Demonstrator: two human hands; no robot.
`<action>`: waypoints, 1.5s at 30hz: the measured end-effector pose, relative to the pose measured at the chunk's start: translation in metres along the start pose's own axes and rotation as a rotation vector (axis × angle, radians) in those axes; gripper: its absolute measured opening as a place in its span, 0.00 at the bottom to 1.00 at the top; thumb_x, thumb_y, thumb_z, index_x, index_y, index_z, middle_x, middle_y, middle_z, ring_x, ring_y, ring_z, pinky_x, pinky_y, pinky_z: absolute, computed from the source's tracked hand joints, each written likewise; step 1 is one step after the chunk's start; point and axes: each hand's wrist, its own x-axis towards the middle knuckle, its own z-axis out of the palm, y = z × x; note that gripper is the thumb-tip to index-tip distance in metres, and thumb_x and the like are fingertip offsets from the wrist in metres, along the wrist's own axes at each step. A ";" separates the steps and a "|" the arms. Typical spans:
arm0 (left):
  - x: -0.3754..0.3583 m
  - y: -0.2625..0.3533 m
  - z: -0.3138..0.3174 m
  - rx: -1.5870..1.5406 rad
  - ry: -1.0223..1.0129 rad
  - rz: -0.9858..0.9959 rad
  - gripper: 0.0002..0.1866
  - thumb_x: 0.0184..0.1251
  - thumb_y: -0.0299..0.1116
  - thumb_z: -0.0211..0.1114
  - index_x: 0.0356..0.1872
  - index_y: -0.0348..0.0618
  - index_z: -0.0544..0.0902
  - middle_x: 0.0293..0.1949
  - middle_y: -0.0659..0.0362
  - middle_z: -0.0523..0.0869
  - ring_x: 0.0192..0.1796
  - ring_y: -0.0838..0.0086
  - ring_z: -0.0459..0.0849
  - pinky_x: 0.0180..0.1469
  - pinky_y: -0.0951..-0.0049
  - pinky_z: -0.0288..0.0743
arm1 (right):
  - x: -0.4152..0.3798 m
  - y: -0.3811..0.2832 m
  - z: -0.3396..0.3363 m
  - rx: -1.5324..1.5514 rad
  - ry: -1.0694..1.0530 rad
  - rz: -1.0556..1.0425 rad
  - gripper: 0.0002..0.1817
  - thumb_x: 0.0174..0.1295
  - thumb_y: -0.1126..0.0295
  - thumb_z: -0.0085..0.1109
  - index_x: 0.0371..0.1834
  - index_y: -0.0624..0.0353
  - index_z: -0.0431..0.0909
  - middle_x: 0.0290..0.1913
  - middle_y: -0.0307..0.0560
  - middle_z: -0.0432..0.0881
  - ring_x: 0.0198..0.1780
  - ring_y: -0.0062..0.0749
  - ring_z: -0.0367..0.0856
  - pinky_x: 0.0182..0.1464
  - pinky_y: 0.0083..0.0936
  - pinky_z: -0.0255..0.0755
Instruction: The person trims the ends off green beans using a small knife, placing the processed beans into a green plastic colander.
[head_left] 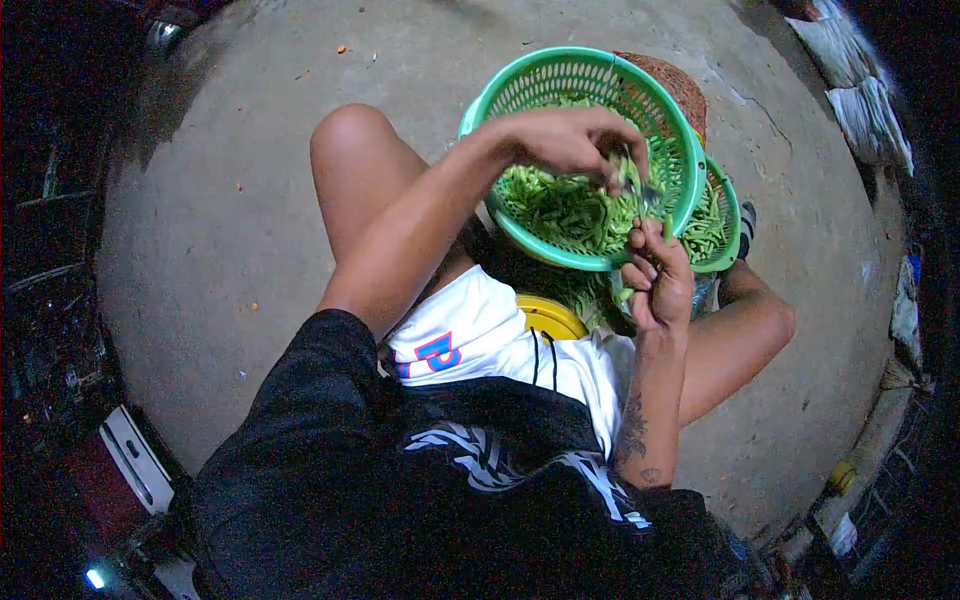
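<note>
My left hand (580, 142) is over the large green basket (690, 185), fingers curled down, gripping something too blurred to make out. A small shiny, blurred object (645, 195) shows between the two hands. At the basket's near right rim, my right hand (660, 278) is closed on green beans (668, 228), with a green end also showing below its fingers. Many cut green pieces (570, 215) lie inside the large basket. A second, smaller green basket (722, 262) with long green beans stands partly hidden beneath its right side.
A reddish-brown woven item (665, 85) is behind the large basket. Something round and yellow (550, 316) sits between my legs, beside leafy scraps. Concrete floor (230, 250) surrounds me, with small orange bits on it. Pale sacks (868, 115) line the right edge.
</note>
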 end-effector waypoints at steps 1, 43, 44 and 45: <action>-0.003 -0.003 -0.008 -0.113 0.026 -0.046 0.20 0.66 0.25 0.68 0.59 0.40 0.79 0.44 0.61 0.86 0.45 0.79 0.83 0.48 0.72 0.78 | -0.001 -0.001 -0.001 0.001 -0.002 0.004 0.09 0.72 0.69 0.62 0.49 0.62 0.80 0.33 0.36 0.81 0.19 0.09 0.58 0.19 0.10 0.52; -0.017 0.001 -0.023 -0.055 0.212 -0.225 0.29 0.62 0.22 0.68 0.67 0.43 0.77 0.53 0.56 0.85 0.43 0.76 0.84 0.48 0.72 0.80 | 0.073 -0.030 -0.001 -1.684 0.126 -0.876 0.14 0.55 0.74 0.69 0.45 0.64 0.87 0.40 0.63 0.85 0.43 0.58 0.86 0.51 0.43 0.79; -0.017 0.001 -0.021 -0.007 0.245 -0.204 0.29 0.62 0.22 0.67 0.68 0.43 0.76 0.51 0.56 0.85 0.42 0.77 0.84 0.46 0.72 0.80 | 0.078 -0.028 -0.004 -1.840 0.125 -0.824 0.14 0.54 0.74 0.69 0.45 0.64 0.87 0.41 0.63 0.85 0.44 0.60 0.85 0.51 0.46 0.79; -0.018 0.002 -0.020 0.040 0.279 -0.184 0.30 0.62 0.22 0.67 0.68 0.44 0.76 0.48 0.57 0.86 0.41 0.78 0.84 0.45 0.73 0.80 | 0.079 -0.027 0.003 -1.889 0.117 -0.719 0.16 0.54 0.73 0.69 0.46 0.66 0.87 0.41 0.65 0.85 0.45 0.61 0.85 0.52 0.48 0.78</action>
